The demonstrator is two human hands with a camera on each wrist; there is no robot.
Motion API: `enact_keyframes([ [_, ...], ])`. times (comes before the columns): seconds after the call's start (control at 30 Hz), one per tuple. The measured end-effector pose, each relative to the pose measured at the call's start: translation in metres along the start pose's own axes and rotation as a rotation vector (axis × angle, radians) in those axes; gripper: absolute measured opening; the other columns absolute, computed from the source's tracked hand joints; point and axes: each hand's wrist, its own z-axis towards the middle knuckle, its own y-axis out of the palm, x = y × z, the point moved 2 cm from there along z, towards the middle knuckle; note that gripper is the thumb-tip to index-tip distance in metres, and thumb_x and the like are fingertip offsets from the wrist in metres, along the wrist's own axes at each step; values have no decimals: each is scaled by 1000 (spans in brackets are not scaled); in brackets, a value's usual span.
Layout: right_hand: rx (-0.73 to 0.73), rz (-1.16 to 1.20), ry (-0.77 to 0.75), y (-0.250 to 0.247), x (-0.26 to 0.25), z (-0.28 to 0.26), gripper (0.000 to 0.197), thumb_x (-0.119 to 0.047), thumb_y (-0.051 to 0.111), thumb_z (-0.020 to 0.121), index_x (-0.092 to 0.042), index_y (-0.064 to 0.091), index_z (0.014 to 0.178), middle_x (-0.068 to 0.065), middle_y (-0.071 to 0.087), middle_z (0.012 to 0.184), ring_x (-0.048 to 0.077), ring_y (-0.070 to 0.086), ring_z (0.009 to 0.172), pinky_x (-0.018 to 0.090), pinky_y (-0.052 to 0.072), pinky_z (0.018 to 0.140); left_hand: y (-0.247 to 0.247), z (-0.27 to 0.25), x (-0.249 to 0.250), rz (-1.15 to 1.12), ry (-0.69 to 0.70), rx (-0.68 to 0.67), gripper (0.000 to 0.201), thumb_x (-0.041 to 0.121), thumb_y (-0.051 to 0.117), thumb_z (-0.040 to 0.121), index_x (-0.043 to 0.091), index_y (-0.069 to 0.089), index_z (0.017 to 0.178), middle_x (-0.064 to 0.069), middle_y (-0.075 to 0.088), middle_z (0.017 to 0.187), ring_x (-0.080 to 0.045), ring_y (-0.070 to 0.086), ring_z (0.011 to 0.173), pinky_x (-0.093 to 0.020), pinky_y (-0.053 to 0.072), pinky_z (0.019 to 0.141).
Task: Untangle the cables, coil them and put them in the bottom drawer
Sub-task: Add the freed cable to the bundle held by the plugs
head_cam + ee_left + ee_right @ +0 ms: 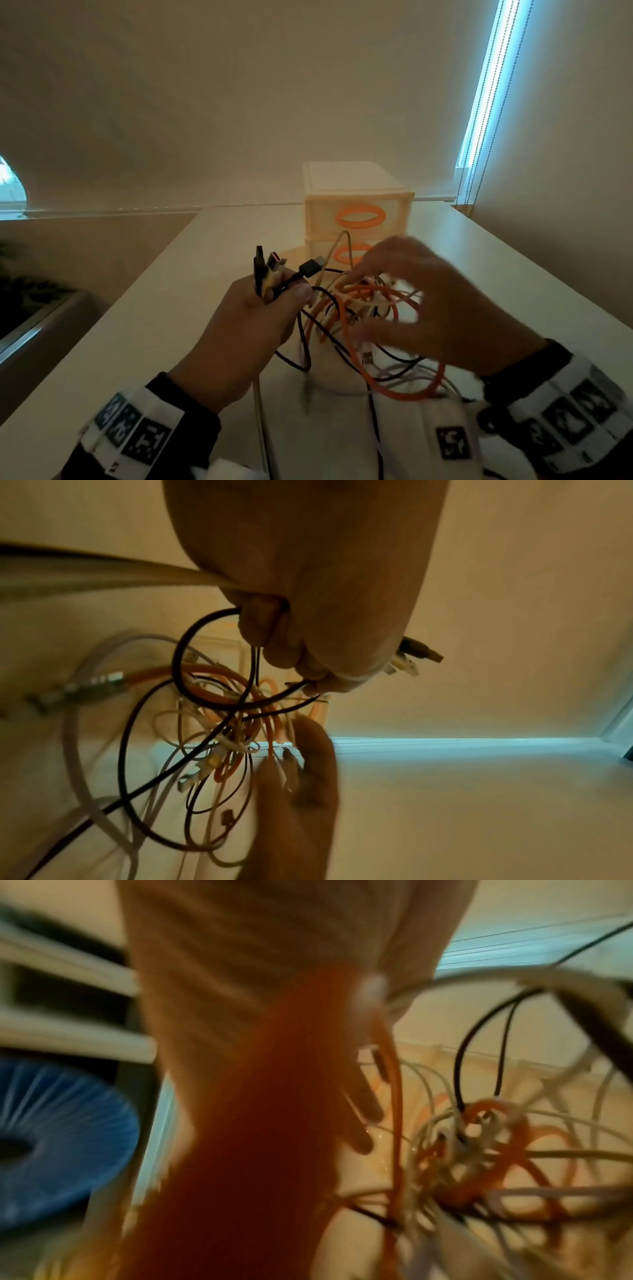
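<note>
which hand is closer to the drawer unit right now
Right. The right hand reaches over the cable tangle just before the drawer unit; the left hand grips plugs further back, leftward.

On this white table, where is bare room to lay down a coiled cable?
Bare white tabletop lies left of the left hand, out to the table's left edge, and right of the cream two-drawer box. The middle is crowded: the tangle of orange, black and white cables under the right hand.

The right hand (442, 305) is smeared by motion, so whether its fingers (359, 1104) grip any strand cannot be told. It hides much of the cable tangle (356, 308) and the lower drawer (329, 255). The right wrist view is blurred throughout. Cables run off the head view's bottom edge.
</note>
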Motion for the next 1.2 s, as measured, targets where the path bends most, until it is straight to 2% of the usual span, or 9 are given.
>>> enact_keyframes([
  [0.13, -245, -394, 92, 33, 10, 12, 55, -71, 61, 78, -47, 50, 127, -19, 48, 120, 6, 39, 115, 35, 31, 100, -1, 0, 0, -70, -41, -1, 20, 10, 56, 100, -8, 60, 93, -3, 28, 56, -14, 22, 47, -22, 24, 43],
  [0.37, -107, -138, 214, 8, 27, 3, 28, -57, 56, 69, -30, 53, 75, -12, 51, 79, 7, 49, 73, 30, 42, 66, -23, 8, -5, -131, -133, 113, 19, 9, 55, 99, -4, 60, 87, -5, 24, 55, -16, 19, 47, -25, 16, 41],
  [0.47, 133, 22, 274, -14, 50, -7, 17, -32, 67, 79, -22, 56, 71, -2, 54, 75, 14, 53, 68, 29, 48, 62, -42, 15, -7, -193, -165, 214, 20, 8, 53, 101, 4, 58, 82, -1, 24, 52, -13, 18, 41, -21, 15, 37],
  [0.57, 179, 56, 344, -26, 66, -16, 23, -14, 65, 83, -11, 52, 65, 5, 54, 65, 17, 53, 63, 28, 46, 61, -62, 23, -9, -295, -190, 312, 25, 8, 52, 101, 9, 55, 76, 5, 25, 47, -7, 19, 35, -18, 13, 34],
  [0.67, 189, 137, 403, -27, 75, -17, 22, 0, 68, 83, -3, 54, 66, 15, 57, 66, 27, 57, 63, 44, 54, 66, -73, 25, -10, -317, -190, 363, 28, 9, 53, 101, 9, 55, 74, 7, 25, 45, -6, 20, 34, -16, 15, 32],
  [0.77, 228, 234, 435, -28, 75, -15, 21, -15, 64, 81, 1, 55, 71, 27, 59, 72, 47, 60, 74, 59, 55, 72, -78, 26, -12, -332, -188, 397, 26, 9, 53, 101, 8, 56, 75, 6, 26, 46, -6, 20, 35, -17, 16, 31],
  [0.9, 278, 298, 577, -22, 77, -16, 16, -2, 57, 91, 1, 53, 76, 22, 63, 72, 36, 67, 69, 44, 59, 64, -66, 22, -6, -272, -173, 280, 24, 10, 53, 101, 7, 58, 78, 4, 26, 47, -8, 20, 37, -18, 14, 34],
  [1.0, 156, 368, 601, -13, 71, -14, 16, -5, 58, 96, 0, 55, 81, 15, 63, 65, 26, 64, 55, 36, 55, 58, -46, 14, -1, -167, -164, 116, 18, 8, 54, 99, 6, 60, 82, 1, 26, 50, -12, 20, 41, -21, 14, 37],
  [1.2, 46, 507, 858, -21, 72, -18, 26, -18, 55, 100, -5, 57, 77, 8, 48, 58, 17, 42, 46, 28, 37, 45, -74, 26, -4, -356, -109, 366, 24, 8, 52, 101, 10, 53, 77, 7, 25, 45, -6, 20, 35, -19, 11, 36],
])
